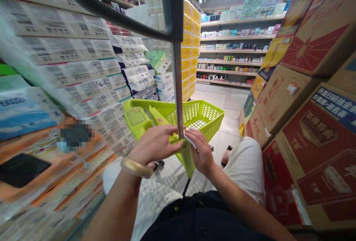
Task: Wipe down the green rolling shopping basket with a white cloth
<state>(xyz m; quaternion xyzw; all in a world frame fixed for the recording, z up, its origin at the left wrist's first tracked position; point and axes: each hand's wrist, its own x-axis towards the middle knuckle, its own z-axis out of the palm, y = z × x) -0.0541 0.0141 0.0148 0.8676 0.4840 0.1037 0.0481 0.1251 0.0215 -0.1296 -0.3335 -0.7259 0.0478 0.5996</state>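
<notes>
Left hand [155,145] closes loosely round the stiff-looking, probably slick pole [177,85], down low; right hand [202,155] pinches a soft wipe [190,137] against it.

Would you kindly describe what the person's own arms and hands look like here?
Both forearms are bare, with no sleeves or gloves in view. The left hand has a smooth, glossy, pale cream bangle round its wrist. The right hand and its wrist carry no watch, band or ring that shows.

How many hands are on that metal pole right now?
2. The left hand touches the metal pole from the left; the right hand presses a white wipe against it. No others visible.
</notes>
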